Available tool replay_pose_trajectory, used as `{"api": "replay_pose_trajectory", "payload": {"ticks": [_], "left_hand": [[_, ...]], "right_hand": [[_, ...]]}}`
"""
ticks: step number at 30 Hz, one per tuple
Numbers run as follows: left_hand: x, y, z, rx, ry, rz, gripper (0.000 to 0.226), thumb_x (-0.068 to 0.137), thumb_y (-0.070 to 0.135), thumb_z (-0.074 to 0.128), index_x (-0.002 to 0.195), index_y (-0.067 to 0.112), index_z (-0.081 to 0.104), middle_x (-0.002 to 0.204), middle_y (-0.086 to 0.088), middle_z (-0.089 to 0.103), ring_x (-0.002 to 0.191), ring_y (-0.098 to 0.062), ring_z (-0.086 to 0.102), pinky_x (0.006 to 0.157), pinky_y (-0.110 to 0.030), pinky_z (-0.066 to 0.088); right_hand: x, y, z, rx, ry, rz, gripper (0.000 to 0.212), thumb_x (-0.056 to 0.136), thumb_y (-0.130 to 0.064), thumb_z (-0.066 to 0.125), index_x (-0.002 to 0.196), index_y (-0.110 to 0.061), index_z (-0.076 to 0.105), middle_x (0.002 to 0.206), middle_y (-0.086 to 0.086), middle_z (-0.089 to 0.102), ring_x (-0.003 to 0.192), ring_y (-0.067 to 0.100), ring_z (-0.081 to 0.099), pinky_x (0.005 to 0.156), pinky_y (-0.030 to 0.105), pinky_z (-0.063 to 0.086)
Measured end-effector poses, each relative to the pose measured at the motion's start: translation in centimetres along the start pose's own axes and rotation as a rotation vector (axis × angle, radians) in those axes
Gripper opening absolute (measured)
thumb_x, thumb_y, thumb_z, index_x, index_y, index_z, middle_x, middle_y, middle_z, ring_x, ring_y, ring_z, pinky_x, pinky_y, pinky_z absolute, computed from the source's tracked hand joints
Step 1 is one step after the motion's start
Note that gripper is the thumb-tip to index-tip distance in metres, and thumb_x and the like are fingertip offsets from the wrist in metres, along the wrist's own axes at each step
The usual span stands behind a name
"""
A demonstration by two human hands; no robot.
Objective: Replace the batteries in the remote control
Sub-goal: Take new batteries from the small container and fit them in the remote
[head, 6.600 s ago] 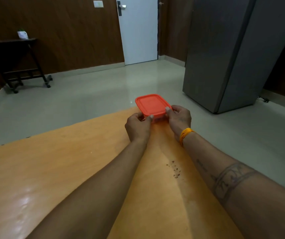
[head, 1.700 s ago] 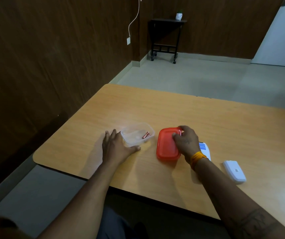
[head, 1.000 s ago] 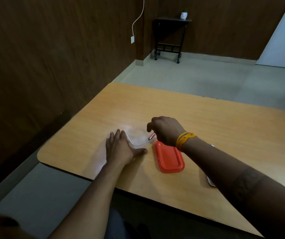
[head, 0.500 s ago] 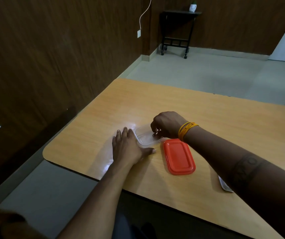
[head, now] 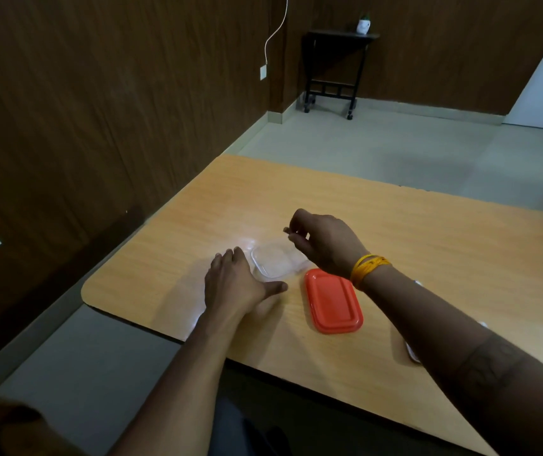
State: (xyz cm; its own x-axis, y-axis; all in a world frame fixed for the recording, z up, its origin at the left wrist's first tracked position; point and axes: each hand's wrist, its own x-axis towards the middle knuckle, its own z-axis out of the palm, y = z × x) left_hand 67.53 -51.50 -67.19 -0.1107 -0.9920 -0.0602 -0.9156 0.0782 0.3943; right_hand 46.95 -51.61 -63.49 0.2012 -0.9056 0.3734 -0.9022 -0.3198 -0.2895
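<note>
The left hand [head: 235, 284] lies flat on the wooden table [head: 428, 245], fingers straight, thumb extended toward 3 o'clock. Its fingertips and thumb bracket the near-left corner of the clear plastic container [head: 275, 263], touching its rim.

The right hand [head: 324, 241] hovers above the container's 2 o'clock corner, raised off the table. Thumb and forefinger are pinched together at the hand's 9 o'clock side; the remaining fingers are curled. Whatever sits in the pinch is too small and blurred to identify, so whether a battery is held cannot be told. A yellow band [head: 369, 267] circles the right wrist.

The orange lid [head: 332, 302] lies flat on the table at 4 o'clock from the container, just beside it.

At 4 o'clock from the lid, a white object [head: 412, 352] shows as a sliver from under the right forearm; it may be the remote control, but too little is exposed to confirm. The interior of the container appears empty, though glare limits certainty.
</note>
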Motion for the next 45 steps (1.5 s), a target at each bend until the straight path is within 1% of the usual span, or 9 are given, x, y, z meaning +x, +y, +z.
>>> {"api": "replay_pose_trajectory", "payload": {"ticks": [5, 11, 15, 18, 22, 25, 32, 37, 45], "left_hand": [[-2.8, 2.4, -1.3, 0.058, 0.126, 0.06, 0.096, 0.07, 0.078, 0.072, 0.137, 0.013, 0.051, 0.141, -0.006, 0.059, 0.136, -0.029, 0.045, 0.099, -0.041, 0.046], [-7.1, 8.1, -0.4, 0.1, 0.236, 0.302, 0.085, 0.085, 0.07, 0.063, 0.147, 0.013, 0.05, 0.159, -0.008, 0.045, 0.148, -0.028, 0.035, 0.112, -0.044, 0.039], [-10.6, 12.0, 2.1, 0.027, 0.072, 0.501, 0.083, 0.09, 0.064, 0.063, 0.153, 0.014, 0.044, 0.164, -0.005, 0.038, 0.15, -0.026, 0.032, 0.119, -0.039, 0.032], [-13.2, 13.9, 5.1, -0.025, -0.115, 0.612, 0.079, 0.088, 0.058, 0.068, 0.149, 0.013, 0.046, 0.157, -0.007, 0.045, 0.145, -0.028, 0.039, 0.116, -0.037, 0.034], [-13.6, 15.0, 8.9, 0.05, -0.206, 0.66, 0.089, 0.087, 0.068, 0.061, 0.157, 0.02, 0.036, 0.163, -0.005, 0.04, 0.158, -0.028, 0.02, 0.126, -0.04, 0.017], [-12.9, 14.8, 10.2, 0.084, -0.177, 0.673, 0.081, 0.096, 0.065, 0.05, 0.159, 0.018, 0.033, 0.166, -0.006, 0.036, 0.161, -0.027, 0.008, 0.128, -0.043, 0.01], [-12.5, 14.2, 11.4, 0.069, -0.126, 0.701, 0.067, 0.104, 0.053, 0.043, 0.156, 0.011, 0.041, 0.161, -0.011, 0.044, 0.153, -0.029, 0.034, 0.127, -0.043, 0.02], [-12.8, 14.2, 11.7, 0.058, -0.076, 0.707, 0.079, 0.096, 0.057, 0.019, 0.151, 0.009, 0.049, 0.155, -0.014, 0.053, 0.146, -0.031, 0.045, 0.124, -0.046, 0.028], [-12.6, 14.3, 11.4, 0.035, -0.105, 0.697, 0.059, 0.108, 0.044, 0.04, 0.157, 0.011, 0.04, 0.161, -0.011, 0.045, 0.152, -0.028, 0.036, 0.127, -0.042, 0.019]], "right_hand": [[-4.8, -0.1, -2.4, 0.265, 0.219, 0.235, 0.008, 0.091, -0.021, 0.073, 0.098, -0.018, 0.069, 0.089, -0.003, 0.072, 0.07, 0.012, 0.061, 0.065, 0.029, 0.047], [-12.8, 1.4, -4.3, 0.544, 0.359, 0.521, 0.011, 0.084, -0.017, 0.081, 0.093, -0.022, 0.078, 0.086, -0.003, 0.074, 0.074, 0.019, 0.067, 0.061, 0.041, 0.061], [-17.8, 3.0, -6.1, 0.558, 0.444, 0.617, 0.012, 0.091, -0.011, 0.075, 0.102, -0.017, 0.078, 0.087, -0.005, 0.078, 0.082, 0.015, 0.073, 0.06, 0.026, 0.061], [-20.7, 4.3, -6.4, 0.484, 0.447, 0.685, 0.02, 0.09, -0.014, 0.075, 0.108, -0.022, 0.073, 0.081, -0.009, 0.078, 0.082, 0.006, 0.071, 0.072, 0.027, 0.058], [-22.7, 4.8, -6.0, 0.298, 0.398, 0.697, 0.022, 0.084, -0.016, 0.081, 0.097, -0.023, 0.066, 0.08, -0.016, 0.071, 0.077, 0.001, 0.066, 0.067, 0.014, 0.048], [-23.2, 4.9, -5.4, 0.264, 0.351, 0.679, 0.019, 0.083, -0.02, 0.081, 0.094, -0.024, 0.065, 0.08, -0.015, 0.072, 0.074, 0.003, 0.067, 0.069, 0.025, 0.055], [-23.5, 4.9, -3.9, 0.253, 0.331, 0.636, 0.014, 0.084, -0.021, 0.081, 0.094, -0.021, 0.071, 0.088, -0.012, 0.072, 0.079, 0.014, 0.065, 0.077, 0.028, 0.052], [-23.8, 5.4, -3.0, 0.199, 0.331, 0.595, 0.019, 0.086, -0.025, 0.081, 0.104, -0.022, 0.077, 0.1, -0.004, 0.061, 0.087, 0.013, 0.059, 0.077, 0.031, 0.049], [-23.6, 5.7, -2.5, 0.075, 0.276, 0.552, 0.013, 0.088, -0.024, 0.08, 0.098, -0.017, 0.08, 0.1, -0.002, 0.058, 0.097, 0.018, 0.058, 0.079, 0.028, 0.043]]}}
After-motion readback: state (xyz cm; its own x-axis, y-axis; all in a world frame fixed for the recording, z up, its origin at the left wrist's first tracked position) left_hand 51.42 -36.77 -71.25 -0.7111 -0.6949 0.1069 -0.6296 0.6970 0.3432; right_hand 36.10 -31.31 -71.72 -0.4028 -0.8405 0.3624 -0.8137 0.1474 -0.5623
